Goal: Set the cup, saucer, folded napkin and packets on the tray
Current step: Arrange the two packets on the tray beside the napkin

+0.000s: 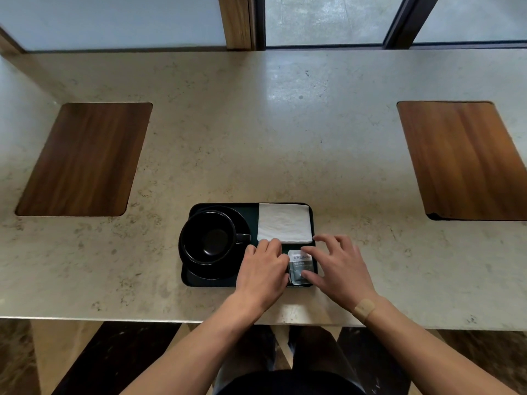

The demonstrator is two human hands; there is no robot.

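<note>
The dark tray (pixel 190 280) sits near the front edge of the stone tabletop (pixel 256 124). Black cup (pixel 208 238) stands on the black saucer (pixel 205 273) at tray left. Folded white napkin (pixel 283 222) occupies the far right corner. Packets (pixel 299 266) lie in the near right corner. Left hand (pixel 263 270) rests with fingers together beside the packets; right hand (pixel 339 266), fingers spread, touches them.

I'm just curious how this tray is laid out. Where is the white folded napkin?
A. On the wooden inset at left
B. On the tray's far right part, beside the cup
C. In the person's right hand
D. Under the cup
B: the napkin lies flat on the tray, in its far right part, right of the cup, with the packet nearer the person.
</note>
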